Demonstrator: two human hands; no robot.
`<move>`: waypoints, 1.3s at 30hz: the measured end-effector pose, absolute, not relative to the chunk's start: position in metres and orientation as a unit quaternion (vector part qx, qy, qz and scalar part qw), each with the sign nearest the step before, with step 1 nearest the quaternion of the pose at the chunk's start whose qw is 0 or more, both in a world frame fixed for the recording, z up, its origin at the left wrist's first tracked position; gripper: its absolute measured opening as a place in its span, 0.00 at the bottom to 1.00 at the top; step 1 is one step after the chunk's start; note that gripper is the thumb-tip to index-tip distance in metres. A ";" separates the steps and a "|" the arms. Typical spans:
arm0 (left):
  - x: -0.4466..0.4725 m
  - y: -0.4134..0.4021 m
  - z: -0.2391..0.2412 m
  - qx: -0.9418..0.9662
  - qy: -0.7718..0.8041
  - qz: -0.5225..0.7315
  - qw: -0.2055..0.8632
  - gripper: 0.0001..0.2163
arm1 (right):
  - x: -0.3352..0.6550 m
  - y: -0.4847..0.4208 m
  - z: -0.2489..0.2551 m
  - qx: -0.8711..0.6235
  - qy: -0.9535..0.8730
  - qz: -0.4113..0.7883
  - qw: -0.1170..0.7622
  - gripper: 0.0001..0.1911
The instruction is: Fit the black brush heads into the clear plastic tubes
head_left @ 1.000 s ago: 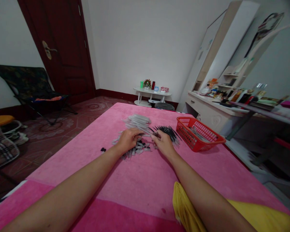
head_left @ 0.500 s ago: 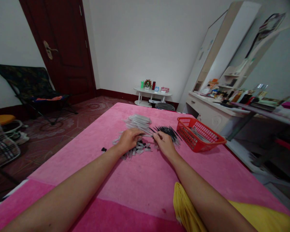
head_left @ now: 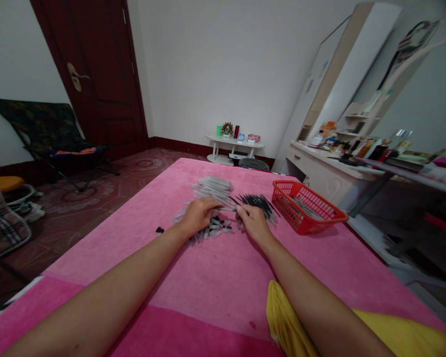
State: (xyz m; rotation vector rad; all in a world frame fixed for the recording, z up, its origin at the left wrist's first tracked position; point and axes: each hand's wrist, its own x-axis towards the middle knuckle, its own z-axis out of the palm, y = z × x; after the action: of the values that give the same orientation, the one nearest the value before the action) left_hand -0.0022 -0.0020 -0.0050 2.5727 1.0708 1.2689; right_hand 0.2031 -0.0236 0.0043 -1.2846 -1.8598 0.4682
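Over pink cloth (head_left: 208, 282), left hand (head_left: 196, 217) and right hand (head_left: 255, 223) angle inward, fingers (head_left: 242, 210) pinching one slim pale tube (head_left: 228, 208).

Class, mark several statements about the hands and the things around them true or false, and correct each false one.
1. The red basket stands on the pink cloth. True.
2. The basket is nearer the left hand than the right hand. False: it is nearer the right hand.
3. Yellow cloth shows on both sides of the right forearm. True.
4. The pile of pale sticks lies inside the basket. False: it lies on the pink cloth, just beyond the left hand.
5. The dark red door stands wide open. False: it is shut.
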 end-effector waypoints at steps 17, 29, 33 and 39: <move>0.003 -0.003 0.020 0.586 0.345 0.659 0.322 0.07 | 0.233 -0.020 0.011 -0.561 -0.794 0.108 0.206 0.06; 0.021 -0.015 0.027 0.418 0.295 0.666 0.543 0.18 | 0.209 -0.023 0.017 -0.515 -0.751 0.143 0.387 0.06; 0.023 -0.015 0.024 0.415 0.304 0.662 0.544 0.18 | 0.209 -0.023 0.015 -0.509 -0.747 0.136 0.405 0.06; 0.024 -0.015 0.020 0.411 0.296 0.657 0.558 0.19 | 0.208 -0.024 0.016 -0.494 -0.754 0.122 0.416 0.05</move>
State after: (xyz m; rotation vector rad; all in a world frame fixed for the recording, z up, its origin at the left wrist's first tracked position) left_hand 0.0244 -0.0147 0.0195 0.9687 0.6978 1.5502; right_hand 0.2079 -0.0235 0.0163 -1.2396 -1.8921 0.3067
